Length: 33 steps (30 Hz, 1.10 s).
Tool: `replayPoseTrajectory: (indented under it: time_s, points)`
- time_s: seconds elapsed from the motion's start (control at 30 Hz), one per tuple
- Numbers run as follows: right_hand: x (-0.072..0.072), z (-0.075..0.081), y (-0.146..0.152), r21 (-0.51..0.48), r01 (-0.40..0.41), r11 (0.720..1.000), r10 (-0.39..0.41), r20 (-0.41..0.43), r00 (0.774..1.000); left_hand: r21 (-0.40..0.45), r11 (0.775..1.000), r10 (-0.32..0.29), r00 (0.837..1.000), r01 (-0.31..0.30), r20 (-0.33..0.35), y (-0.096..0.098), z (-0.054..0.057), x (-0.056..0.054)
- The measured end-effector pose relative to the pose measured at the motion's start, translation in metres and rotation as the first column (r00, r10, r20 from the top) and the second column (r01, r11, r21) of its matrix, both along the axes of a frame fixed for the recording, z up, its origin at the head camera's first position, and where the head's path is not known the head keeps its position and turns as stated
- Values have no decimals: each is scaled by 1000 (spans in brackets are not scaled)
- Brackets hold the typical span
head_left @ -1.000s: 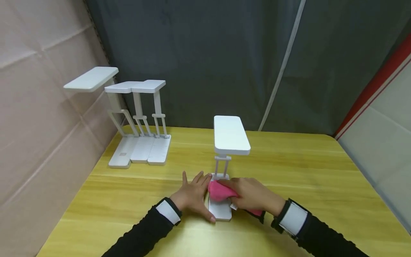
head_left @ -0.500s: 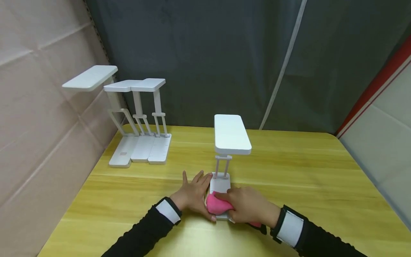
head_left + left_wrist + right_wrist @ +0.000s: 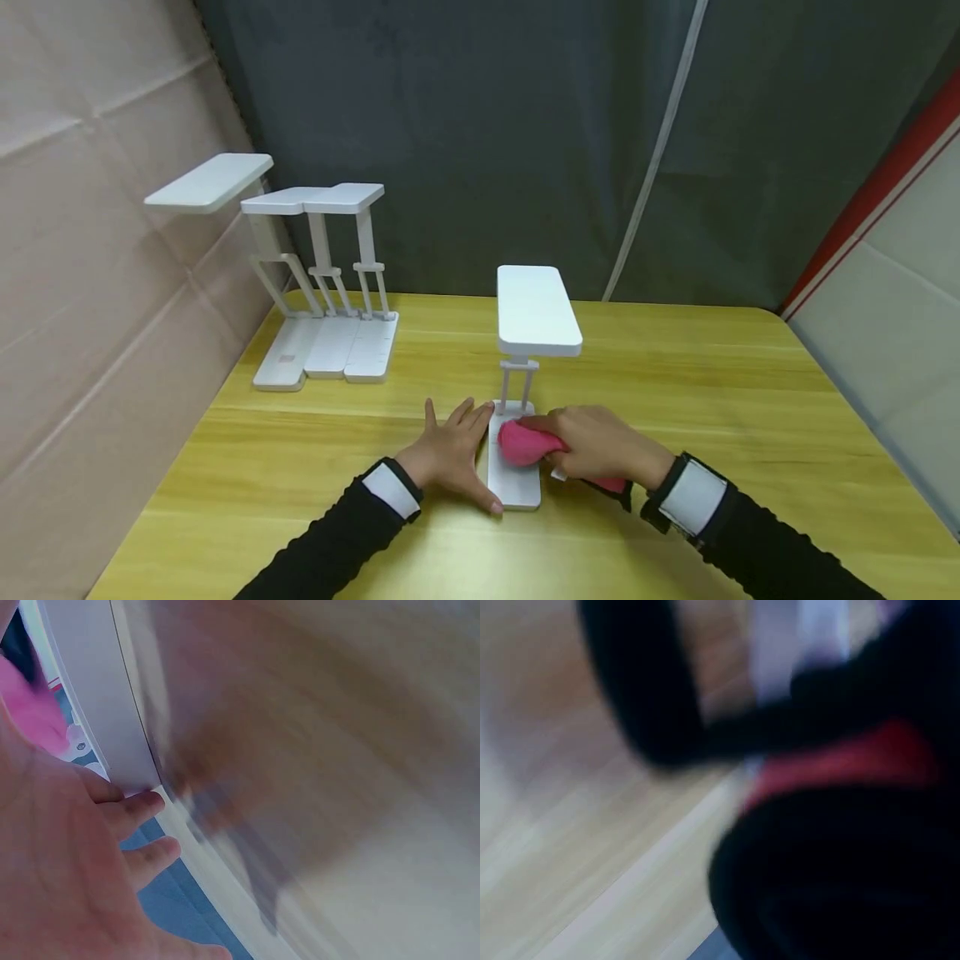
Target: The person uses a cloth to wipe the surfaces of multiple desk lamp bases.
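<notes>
A white folding stand is set upright on the table, its flat plate raised above a narrow base. Along the base's left edge lies my left hand, fingers spread and straight, thumb near the front corner. My right hand grips a pink cloth and presses it on the upper middle of the base. The left wrist view shows the fingers by the base's end, with the pink cloth beyond. In the right wrist view everything is dark and blurred.
Several similar white stands are packed side by side at the back left of the wooden table. A dark curtain hangs behind the table, with pale walls at both sides.
The right hand slid the cloth down the base toward the near end, then back up toward the post. My left hand has kept its place.
</notes>
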State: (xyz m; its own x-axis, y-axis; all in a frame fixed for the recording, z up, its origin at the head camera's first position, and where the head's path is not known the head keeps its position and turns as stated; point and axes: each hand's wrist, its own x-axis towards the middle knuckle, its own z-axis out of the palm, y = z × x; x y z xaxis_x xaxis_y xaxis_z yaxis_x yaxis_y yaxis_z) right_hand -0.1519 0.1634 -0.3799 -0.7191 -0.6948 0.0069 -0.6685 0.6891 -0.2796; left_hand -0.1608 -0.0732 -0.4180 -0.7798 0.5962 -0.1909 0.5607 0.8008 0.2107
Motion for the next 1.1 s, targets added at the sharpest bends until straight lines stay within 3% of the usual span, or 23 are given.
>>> replayPoseTrajectory:
  time_s: [0.1,0.17,0.23,0.37,0.57,0.7,0.8,0.93,1.0,1.1]
  points:
    - [-4,-12,-2,61,79,995,-62,-236,970,0,1000,-3,1000,3,3,-1,1,-2]
    - [-1,-20,-3,64,107,992,-85,-279,956,3,1000,-5,1000,5,5,-1,1,-1]
    - [3,-23,-3,40,121,992,-107,-245,964,10,1000,-5,1000,5,3,-1,1,-1]
    - [12,-20,-2,-16,128,992,-129,-86,988,14,1000,-7,1000,7,-5,-1,4,0]
    - [28,-12,7,-57,43,997,-35,123,992,3,1000,-18,1000,18,-6,0,3,1]
    - [41,-9,11,-89,-25,996,46,238,970,-9,1000,-12,1000,12,-9,1,3,0]
    - [47,-7,14,-103,-90,991,120,330,936,-14,1000,-5,1000,5,-4,2,2,0]
    - [39,-7,15,-128,-174,976,212,404,890,-19,1000,-2,1000,2,-3,1,2,0]
    - [31,-7,14,-141,-160,977,203,388,899,-13,1000,-5,1000,5,-1,1,2,1]
    - [15,-9,7,-149,-65,987,101,249,963,3,1000,-13,1000,13,-4,1,2,2]
